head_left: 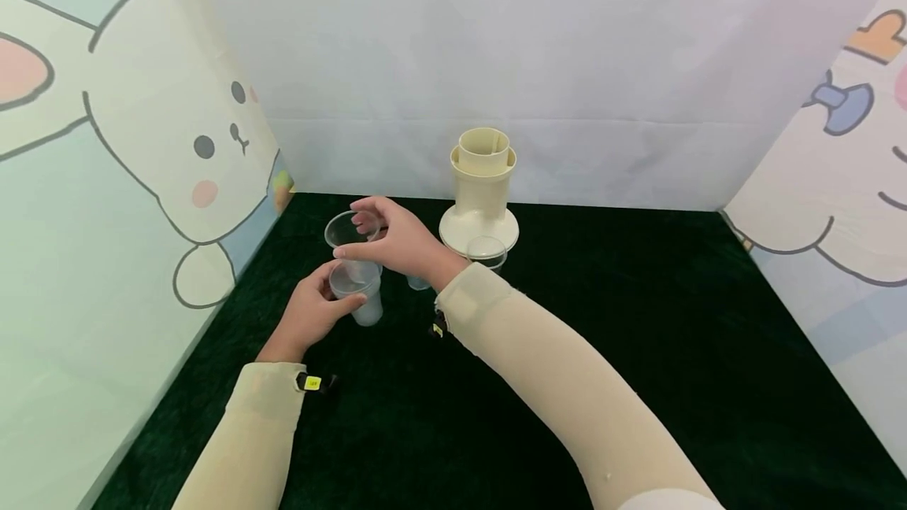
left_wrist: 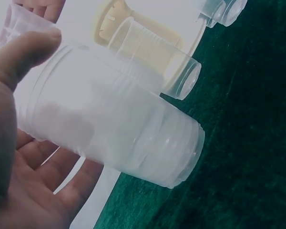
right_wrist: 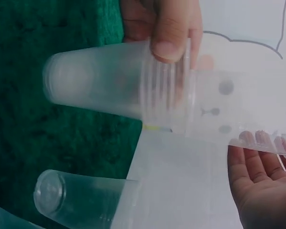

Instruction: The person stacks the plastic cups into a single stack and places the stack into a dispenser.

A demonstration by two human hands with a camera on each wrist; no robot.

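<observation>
My left hand [head_left: 308, 309] grips a stack of clear plastic cups [head_left: 367, 307], thumb on one side near the rims and fingers round the other. In the right wrist view several rims of the cup stack [right_wrist: 93, 81] lie close together. Just above it, my right hand [head_left: 407, 244] holds a single clear plastic cup [head_left: 346, 231] between thumb and fingers. That upper cup [right_wrist: 248, 109] has its lower end at the stack's mouth; how deep it sits inside I cannot tell.
A cream plastic stand [head_left: 482, 199] with a round base and a tubular top is at the back of the dark green cloth [head_left: 638, 321]. One clear cup [head_left: 487, 249] stands before it, partly behind my right sleeve. Another clear cup [head_left: 418, 283] is behind my right hand.
</observation>
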